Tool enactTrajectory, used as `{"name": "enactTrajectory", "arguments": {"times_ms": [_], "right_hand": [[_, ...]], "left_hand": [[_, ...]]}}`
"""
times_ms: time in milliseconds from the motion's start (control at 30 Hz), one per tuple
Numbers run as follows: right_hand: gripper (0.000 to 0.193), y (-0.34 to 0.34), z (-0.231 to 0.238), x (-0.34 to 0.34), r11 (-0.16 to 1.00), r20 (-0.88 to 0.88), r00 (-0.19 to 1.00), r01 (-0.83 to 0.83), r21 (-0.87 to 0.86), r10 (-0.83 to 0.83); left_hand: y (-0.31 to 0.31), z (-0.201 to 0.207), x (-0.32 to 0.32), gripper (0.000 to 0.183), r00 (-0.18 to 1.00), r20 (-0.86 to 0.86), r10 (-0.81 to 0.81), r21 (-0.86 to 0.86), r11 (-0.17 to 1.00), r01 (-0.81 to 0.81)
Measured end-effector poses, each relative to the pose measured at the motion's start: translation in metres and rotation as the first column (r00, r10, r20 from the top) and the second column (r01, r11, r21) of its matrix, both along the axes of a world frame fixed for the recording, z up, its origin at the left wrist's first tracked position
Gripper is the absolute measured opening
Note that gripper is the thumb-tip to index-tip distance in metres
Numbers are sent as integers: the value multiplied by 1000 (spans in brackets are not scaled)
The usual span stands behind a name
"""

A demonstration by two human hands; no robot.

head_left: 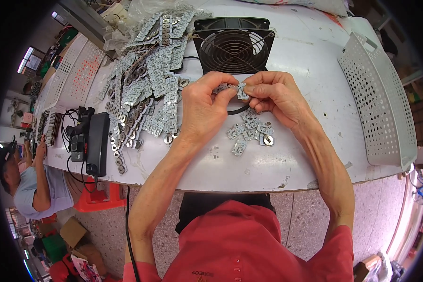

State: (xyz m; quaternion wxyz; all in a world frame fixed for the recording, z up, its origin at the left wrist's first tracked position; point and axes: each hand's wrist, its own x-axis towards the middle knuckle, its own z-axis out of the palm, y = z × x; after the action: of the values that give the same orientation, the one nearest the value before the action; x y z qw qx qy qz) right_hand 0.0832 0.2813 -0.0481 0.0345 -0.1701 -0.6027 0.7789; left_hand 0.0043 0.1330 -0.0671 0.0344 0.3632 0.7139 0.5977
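Note:
In front of the fan, both hands meet with their fingertips pinched. My right hand (278,97) grips a small flat silvery metal plate (242,91) with cutouts between thumb and fingers. Close beside it, my left hand (203,107) is closed in a pinch; what lies between its fingertips is mostly hidden. Below the hands is a small heap of similar metal plates (250,128), with one round-centred piece (268,140) at its right side. To the left spreads a large pile of metal plates (162,63), many laid in overlapping rows.
A black fan (235,51) with a wire guard stands beyond my hands. White perforated baskets flank the table, one at right (376,98) and one at left (75,75). A black power adapter (97,143) and cables lie left. Another person (40,188) is at far left.

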Motion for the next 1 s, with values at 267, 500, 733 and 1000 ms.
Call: {"name": "enactTrajectory", "arguments": {"times_ms": [267,500,733,1000], "right_hand": [[16,0,2,2,1000,-28,999,15,20,-14],[17,-1,5,4,1000,-28,999,20,17,-20],[15,-2,7,6,998,-25,998,50,25,-49],[15,2,10,11,996,-20,1000,23,91,-22]], "left_hand": [[0,1,1,13,1000,1,23,45,999,-23],[-2,3,0,12,994,97,46,46,998,-50],[-4,10,6,6,999,42,25,-15,1000,-24],[-9,17,11,6,999,27,-27,-3,1000,28]]}}
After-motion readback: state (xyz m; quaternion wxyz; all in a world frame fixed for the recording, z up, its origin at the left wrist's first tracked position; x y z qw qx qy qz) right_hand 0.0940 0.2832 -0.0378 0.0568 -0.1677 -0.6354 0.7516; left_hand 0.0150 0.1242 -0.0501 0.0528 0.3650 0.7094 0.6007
